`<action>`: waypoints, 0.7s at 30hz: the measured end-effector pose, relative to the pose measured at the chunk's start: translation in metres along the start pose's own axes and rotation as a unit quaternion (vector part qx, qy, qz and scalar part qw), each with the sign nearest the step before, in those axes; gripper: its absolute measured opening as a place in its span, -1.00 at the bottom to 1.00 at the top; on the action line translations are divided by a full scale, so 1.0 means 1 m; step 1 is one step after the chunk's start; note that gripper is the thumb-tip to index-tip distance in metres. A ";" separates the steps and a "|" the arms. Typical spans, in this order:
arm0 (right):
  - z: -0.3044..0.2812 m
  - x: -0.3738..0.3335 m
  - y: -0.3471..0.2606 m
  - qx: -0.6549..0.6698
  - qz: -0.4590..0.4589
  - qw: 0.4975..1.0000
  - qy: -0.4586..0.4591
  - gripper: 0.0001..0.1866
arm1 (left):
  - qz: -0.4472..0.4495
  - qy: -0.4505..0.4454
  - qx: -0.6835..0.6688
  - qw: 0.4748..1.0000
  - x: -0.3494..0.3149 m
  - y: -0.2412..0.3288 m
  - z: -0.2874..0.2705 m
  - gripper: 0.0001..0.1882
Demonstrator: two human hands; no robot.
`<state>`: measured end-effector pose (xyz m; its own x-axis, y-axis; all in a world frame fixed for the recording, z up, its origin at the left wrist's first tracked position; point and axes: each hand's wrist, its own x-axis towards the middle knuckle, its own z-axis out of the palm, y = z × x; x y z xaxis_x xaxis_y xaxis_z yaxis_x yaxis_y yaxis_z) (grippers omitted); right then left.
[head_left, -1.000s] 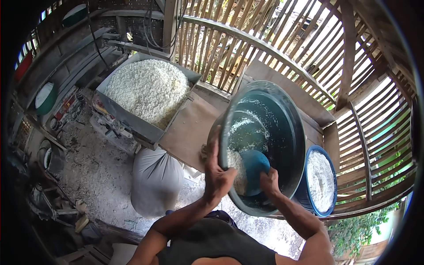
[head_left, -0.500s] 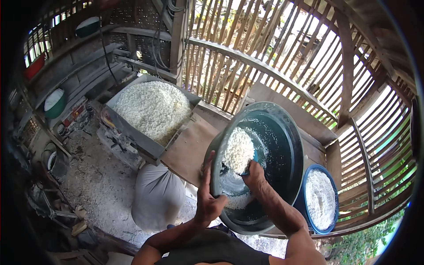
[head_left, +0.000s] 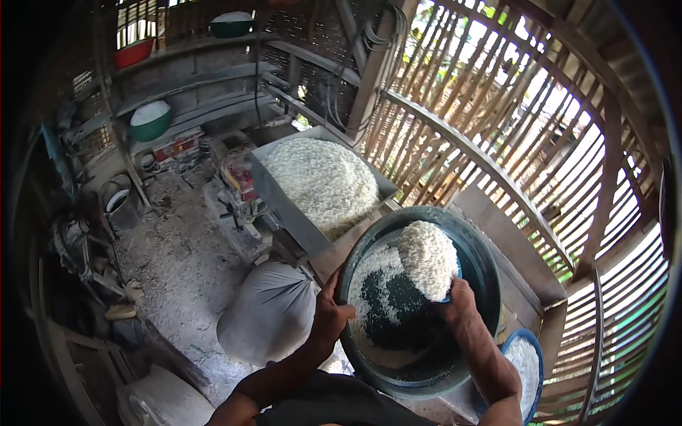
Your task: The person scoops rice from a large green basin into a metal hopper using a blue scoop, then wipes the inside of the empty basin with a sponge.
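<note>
A large dark green basin (head_left: 490, 298) is in front of me, with loose white grains (head_left: 376, 273) scattered over its floor and left wall. My left hand (head_left: 329, 312) is closed on its left rim, the thumb lying over the edge. My right hand (head_left: 462, 304) grips a blue scoop (head_left: 459, 272) above the basin's right half. White grain (head_left: 428, 259) is heaped on the scoop and hides most of it. Beyond the basin, a square metal hopper (head_left: 280, 213) holds a big mound of the same white grain (head_left: 320, 181).
A full pale sack (head_left: 266, 312) stands below the hopper. A blue tub (head_left: 541, 380) of white powder is at the right. Green bowls (head_left: 150, 128) with white contents and a red basin (head_left: 133, 53) are at far left. A slatted wall (head_left: 490, 121) bounds the right side.
The heaped scoop has come up from inside the basin. The basin has gone from steeply tilted to flatter, its grains now spread thinly. My view has turned left.
</note>
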<state>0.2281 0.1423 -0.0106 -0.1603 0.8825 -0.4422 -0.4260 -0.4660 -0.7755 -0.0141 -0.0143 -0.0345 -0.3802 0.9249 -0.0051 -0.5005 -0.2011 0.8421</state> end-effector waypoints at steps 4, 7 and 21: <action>0.053 0.002 -0.037 -0.101 -0.021 0.992 -0.076 -0.53 | -0.036 0.049 0.009 0.998 -0.012 0.013 0.003 -0.08; 0.106 0.009 -0.059 -0.143 -0.011 0.983 -0.114 -0.54 | 0.002 0.061 0.019 0.998 -0.016 0.003 0.001 -0.05; 0.287 0.090 -0.100 -0.552 -0.549 0.623 -0.076 -0.66 | 0.200 0.001 0.310 0.929 -0.011 0.004 -0.008 -0.10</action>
<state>0.0011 0.2869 0.1568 -0.4306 0.6650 0.6102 0.5054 0.7378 -0.4475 -0.0179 -0.0277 -0.0354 -0.4415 0.8153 0.3747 0.2257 -0.3033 0.9258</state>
